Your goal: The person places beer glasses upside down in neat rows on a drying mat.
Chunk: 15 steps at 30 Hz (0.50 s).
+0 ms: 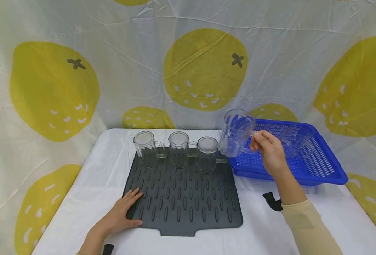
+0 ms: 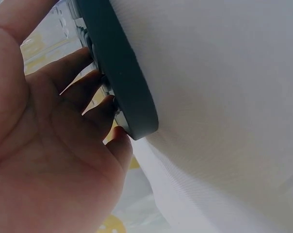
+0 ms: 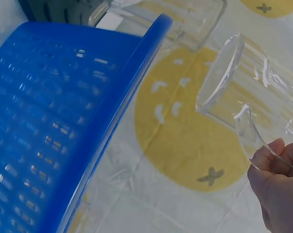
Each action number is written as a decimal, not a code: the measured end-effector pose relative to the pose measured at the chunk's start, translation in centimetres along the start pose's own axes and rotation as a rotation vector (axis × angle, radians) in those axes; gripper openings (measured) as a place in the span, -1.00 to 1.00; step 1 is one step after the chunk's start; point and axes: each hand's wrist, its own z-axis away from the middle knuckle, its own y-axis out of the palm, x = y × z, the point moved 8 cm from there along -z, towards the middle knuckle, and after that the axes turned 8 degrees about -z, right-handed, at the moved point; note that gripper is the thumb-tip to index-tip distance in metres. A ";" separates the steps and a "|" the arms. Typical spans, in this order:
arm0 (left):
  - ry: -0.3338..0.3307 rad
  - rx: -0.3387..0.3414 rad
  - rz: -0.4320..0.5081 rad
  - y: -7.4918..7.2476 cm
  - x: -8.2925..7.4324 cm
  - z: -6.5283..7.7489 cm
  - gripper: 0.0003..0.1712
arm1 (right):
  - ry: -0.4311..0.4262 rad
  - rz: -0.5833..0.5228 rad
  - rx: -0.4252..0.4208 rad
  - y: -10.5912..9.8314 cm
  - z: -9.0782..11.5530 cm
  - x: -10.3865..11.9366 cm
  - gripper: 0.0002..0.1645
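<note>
My right hand (image 1: 269, 150) pinches the handle of a clear glass mug (image 1: 237, 132), raised and slightly tilted over the left end of the blue basket. In the right wrist view, the same mug (image 3: 268, 82) shows its round mouth, with the fingers (image 3: 277, 160) on its handle. A row of three glass mugs stands along the back of the dark grey ribbed mat (image 1: 188, 198): left (image 1: 146, 152), middle (image 1: 179, 152) and right (image 1: 207, 157), bases up, handles pointing right. My left hand (image 1: 122, 210) rests on the mat's front left corner, fingers spread.
The blue perforated basket (image 1: 334, 170) stands at the back right, beside the mat, with clear glass mugs (image 1: 294, 136) in it. A white cloth (image 1: 92, 198) covers the table. Behind hangs a curtain (image 1: 130, 71) printed with yellow lemons.
</note>
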 end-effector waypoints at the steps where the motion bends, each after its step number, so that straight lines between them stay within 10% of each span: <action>1: 0.000 0.000 -0.001 0.0 0.0 0.0 0.09 | -0.001 -0.005 0.005 0.2 0.1 -0.1 -0.65; 15: 0.012 -0.011 -0.008 0.0 -0.1 -0.1 0.09 | 0.027 -0.073 0.092 3.8 0.8 -1.5 -0.64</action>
